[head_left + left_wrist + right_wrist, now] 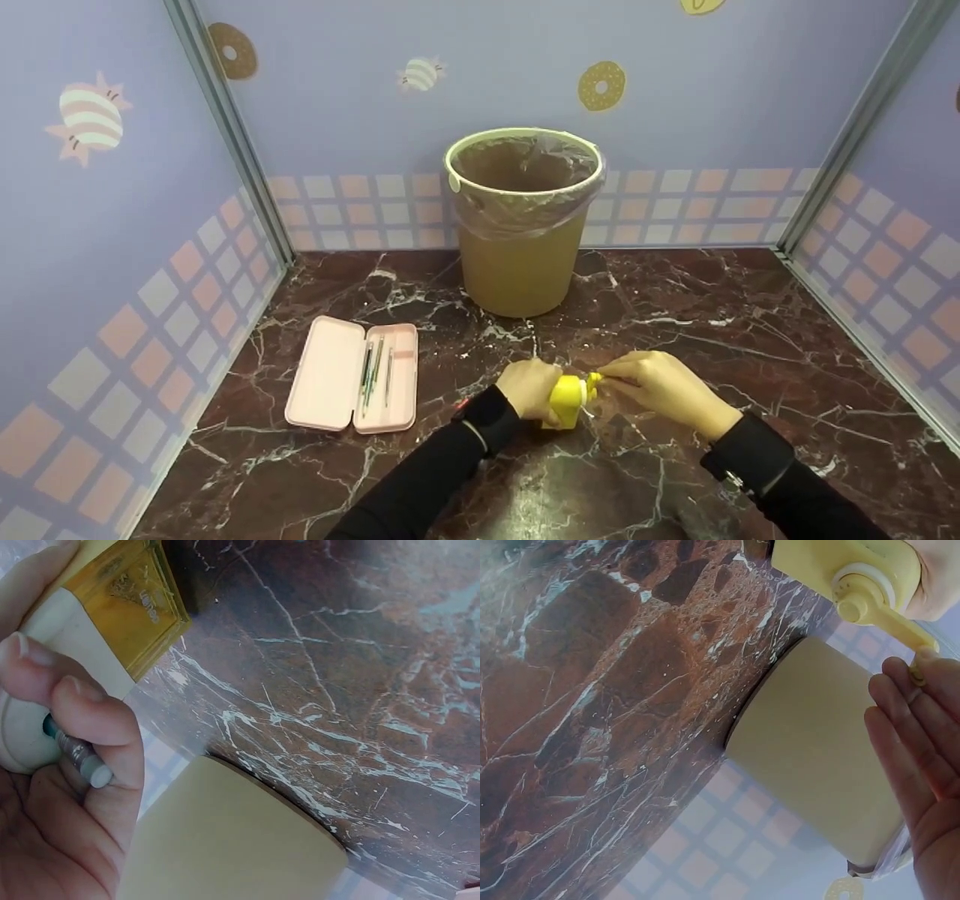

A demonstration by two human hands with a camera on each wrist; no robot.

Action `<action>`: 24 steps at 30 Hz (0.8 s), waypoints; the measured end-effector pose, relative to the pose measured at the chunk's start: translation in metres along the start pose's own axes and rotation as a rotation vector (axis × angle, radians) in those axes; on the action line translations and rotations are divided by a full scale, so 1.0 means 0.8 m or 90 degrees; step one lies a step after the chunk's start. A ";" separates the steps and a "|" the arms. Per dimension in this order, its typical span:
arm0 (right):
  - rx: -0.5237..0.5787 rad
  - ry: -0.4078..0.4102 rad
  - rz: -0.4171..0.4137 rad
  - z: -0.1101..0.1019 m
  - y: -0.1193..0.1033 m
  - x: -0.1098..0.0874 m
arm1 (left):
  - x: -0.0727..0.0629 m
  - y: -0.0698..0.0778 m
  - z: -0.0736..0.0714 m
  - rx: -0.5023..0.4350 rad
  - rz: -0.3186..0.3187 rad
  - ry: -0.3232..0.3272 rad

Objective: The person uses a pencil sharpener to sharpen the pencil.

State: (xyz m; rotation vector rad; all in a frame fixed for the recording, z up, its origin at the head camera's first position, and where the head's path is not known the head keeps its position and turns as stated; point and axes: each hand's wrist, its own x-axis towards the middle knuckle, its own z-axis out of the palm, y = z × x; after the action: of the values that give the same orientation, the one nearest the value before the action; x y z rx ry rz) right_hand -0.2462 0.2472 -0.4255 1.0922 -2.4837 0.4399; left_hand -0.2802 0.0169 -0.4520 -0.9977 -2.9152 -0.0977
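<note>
Boxy yellow sharpener (568, 394), translucent drawer (139, 611)

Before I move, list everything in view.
pencil sharpener: 1, yellow and white, front centre
crank: 1, yellow, on sharpener
pencil: 1, teal and silver, in sharpener
pencil case: 1, pink, open, left
stored pencils: at least 3, mostly greenish, in case
bin: 1, tan, rear centre
liner: 1, clear, in bin
table: 1, dark red-brown, underneath
walls: 3, lavender with prints, left, back, right
posts: 2, grey, back corners
sleeves: 2, black, forearms
wristbands: 2, black, wrists
left grip: 1, bare, round sharpener
right grip: 1, bare, pinching crank
</note>
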 end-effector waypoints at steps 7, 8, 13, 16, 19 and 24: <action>-0.016 -0.017 0.036 0.005 0.006 0.007 | 0.000 0.000 0.002 0.008 0.008 0.010; -0.019 -0.021 0.043 0.006 0.007 0.008 | 0.000 0.000 0.003 0.008 0.009 0.009; -0.025 -0.044 0.074 0.015 0.016 0.016 | 0.000 -0.002 0.004 0.004 0.012 0.011; -0.028 -0.059 0.085 0.024 0.021 0.021 | -0.001 -0.002 0.004 0.001 0.015 0.014; -0.031 -0.075 0.079 0.035 0.027 0.022 | -0.001 -0.001 0.004 0.001 0.014 0.014; -0.017 -0.104 0.055 0.052 0.036 0.019 | -0.001 -0.001 0.003 0.007 0.012 0.012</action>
State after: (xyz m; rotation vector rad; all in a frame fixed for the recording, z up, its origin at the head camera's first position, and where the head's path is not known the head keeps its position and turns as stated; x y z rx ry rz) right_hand -0.2865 0.2381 -0.4583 1.0515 -2.6799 0.3540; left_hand -0.2801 0.0164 -0.4547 -1.0155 -2.8857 -0.0891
